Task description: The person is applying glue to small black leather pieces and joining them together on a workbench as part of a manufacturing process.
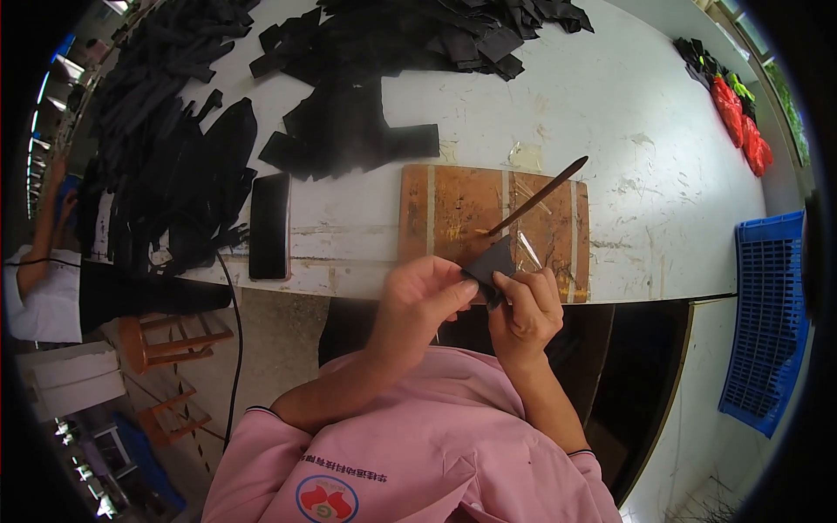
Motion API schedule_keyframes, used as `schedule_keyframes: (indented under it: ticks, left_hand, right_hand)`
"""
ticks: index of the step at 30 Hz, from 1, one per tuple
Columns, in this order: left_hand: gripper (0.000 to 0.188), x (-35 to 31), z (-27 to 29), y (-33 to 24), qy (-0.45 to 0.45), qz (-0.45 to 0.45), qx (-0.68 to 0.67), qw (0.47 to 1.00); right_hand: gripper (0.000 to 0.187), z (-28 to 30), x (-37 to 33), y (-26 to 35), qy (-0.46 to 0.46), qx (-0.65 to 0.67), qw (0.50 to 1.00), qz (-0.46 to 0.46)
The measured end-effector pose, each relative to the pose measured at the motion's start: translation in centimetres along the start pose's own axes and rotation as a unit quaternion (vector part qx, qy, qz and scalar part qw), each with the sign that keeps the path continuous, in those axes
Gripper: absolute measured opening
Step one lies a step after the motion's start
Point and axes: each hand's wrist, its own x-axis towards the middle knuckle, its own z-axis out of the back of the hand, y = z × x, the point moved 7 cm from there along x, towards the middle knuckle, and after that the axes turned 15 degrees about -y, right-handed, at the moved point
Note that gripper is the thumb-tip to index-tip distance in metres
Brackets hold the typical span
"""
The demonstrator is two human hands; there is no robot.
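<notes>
Both my hands pinch a small black fabric piece above the near edge of a worn brown board. My left hand grips its left side between thumb and fingers. On its lower right side my right hand is closed, fingers curled. The piece comes to a point at the top, and part of it is hidden behind my fingers. Just beyond it, a thin dark pointed stick lies slanting across the board, its far tip past the board's right corner.
A black phone lies left of the board. Black fabric pieces are heaped across the table's far and left parts. Red bags sit far right, above a blue plastic crate. A cable hangs at the left, near a wooden stool and another person.
</notes>
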Motion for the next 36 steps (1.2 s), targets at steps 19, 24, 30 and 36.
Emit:
schedule_keyframes:
  ticks: [19,24,30,36]
  left_hand:
    - [0.007,-0.1,0.9,-1.3,-0.037,-0.204,0.123,0.97]
    - [0.012,-1.4,-0.1,-2.7,-0.058,-0.308,0.233,0.921]
    - [0.013,-0.9,1.1,-2.1,-0.123,-0.373,0.212,0.895]
    - [0.025,0.7,0.7,-0.3,0.119,0.084,-0.196,0.97]
  right_hand:
    - [0.038,-0.9,0.3,0.0,0.198,0.212,0.927,-0.237]
    - [0.027,-0.9,0.8,0.8,0.181,0.125,0.97,-0.108]
    - [0.02,-2.8,-0.2,1.6,0.151,-0.011,0.988,-0.007]
    - [0.007,-3.0,-0.6,-0.6,0.143,0.142,0.948,-0.247]
